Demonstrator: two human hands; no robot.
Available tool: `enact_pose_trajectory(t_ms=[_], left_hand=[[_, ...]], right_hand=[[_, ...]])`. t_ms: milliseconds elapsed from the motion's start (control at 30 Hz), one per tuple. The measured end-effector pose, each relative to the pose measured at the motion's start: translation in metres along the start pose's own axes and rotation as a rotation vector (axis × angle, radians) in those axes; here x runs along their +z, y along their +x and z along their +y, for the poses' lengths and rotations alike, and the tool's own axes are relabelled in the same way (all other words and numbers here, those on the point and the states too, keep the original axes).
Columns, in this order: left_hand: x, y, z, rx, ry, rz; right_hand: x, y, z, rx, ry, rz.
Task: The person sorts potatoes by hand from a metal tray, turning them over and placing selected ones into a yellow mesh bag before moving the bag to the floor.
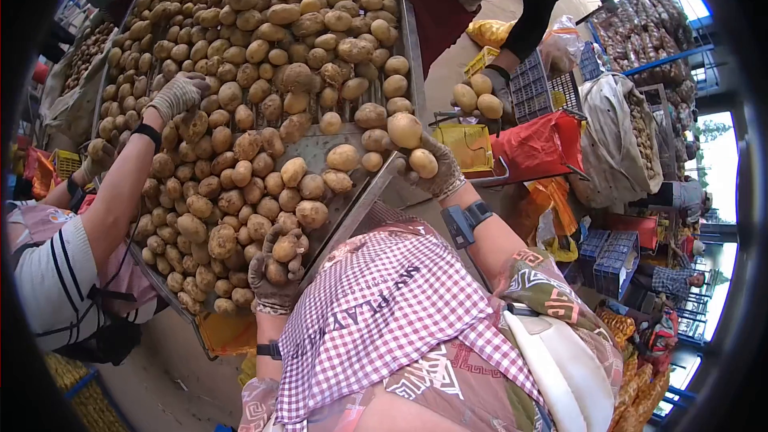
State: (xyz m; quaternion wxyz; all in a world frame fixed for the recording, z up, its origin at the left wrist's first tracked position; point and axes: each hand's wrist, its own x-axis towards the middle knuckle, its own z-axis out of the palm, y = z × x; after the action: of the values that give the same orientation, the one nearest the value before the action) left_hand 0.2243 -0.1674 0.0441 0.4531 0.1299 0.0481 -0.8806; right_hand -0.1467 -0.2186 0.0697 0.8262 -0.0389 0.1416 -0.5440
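Many potatoes [240, 56] cover a metal sorting table [364, 196]. At the table's near edge my left hand [276, 270], in a dirty knit glove, has its fingers curled around potatoes [286, 248]. On the right, beyond the table's metal rim, my right hand [438, 166], also gloved, holds a potato [423, 162], with a larger potato [404, 130] touching it at the rim. Several loose potatoes lie on the bare metal between my hands.
A co-worker's gloved hand [178, 96] reaches over the potatoes from the left. Another co-worker's hand [490, 96] holds potatoes at upper right. Beside it are a yellow crate [464, 146], a red bag [540, 144] and a blue crate [532, 84].
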Motion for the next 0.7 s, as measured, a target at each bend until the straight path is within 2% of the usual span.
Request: enact_pose_trajectory(t_ms=[67, 133, 167, 267, 333, 400, 433, 533, 600, 633, 667, 700], left_hand=[[0.003, 0.002, -0.002, -0.006, 0.115, 0.012], [-0.005, 0.006, -0.007, -0.008, 0.090, -0.056], [-0.006, 0.007, -0.010, -0.026, 0.097, -0.061], [0.000, 0.003, -0.015, 0.026, 0.186, 0.006], [0.010, 0.004, -0.013, -0.013, 0.311, 0.071], [0.019, 0.010, -0.019, -0.068, 0.566, 0.156], [0.025, 0.015, -0.025, -0.076, 0.571, 0.122], [0.023, 0.034, -0.041, -0.096, 0.553, 0.160], [0.034, 0.047, -0.061, -0.086, 0.556, 0.192], [0.039, 0.053, -0.071, -0.090, 0.534, 0.185], [0.044, 0.060, -0.081, -0.099, 0.512, 0.180], [0.045, 0.069, -0.087, -0.129, 0.485, 0.174]], right_hand=[[-0.018, -0.035, -0.002, 0.004, 0.118, 0.015], [-0.040, -0.062, -0.008, -0.250, -0.198, 0.289], [-0.046, -0.073, -0.013, -0.273, -0.336, 0.297], [-0.050, -0.088, -0.017, -0.327, -0.424, 0.266], [-0.043, -0.087, -0.018, -0.321, -0.418, 0.210], [-0.038, -0.088, -0.020, -0.276, -0.472, 0.219], [-0.043, -0.090, -0.021, -0.285, -0.466, 0.219], [-0.067, -0.106, -0.032, -0.274, -0.274, 0.251], [-0.091, -0.116, -0.047, -0.287, 0.114, 0.279], [-0.114, -0.119, -0.061, -0.285, 0.203, 0.339], [-0.119, -0.119, -0.074, -0.297, 0.214, 0.340], [-0.126, -0.117, -0.085, -0.369, 0.189, 0.452]])
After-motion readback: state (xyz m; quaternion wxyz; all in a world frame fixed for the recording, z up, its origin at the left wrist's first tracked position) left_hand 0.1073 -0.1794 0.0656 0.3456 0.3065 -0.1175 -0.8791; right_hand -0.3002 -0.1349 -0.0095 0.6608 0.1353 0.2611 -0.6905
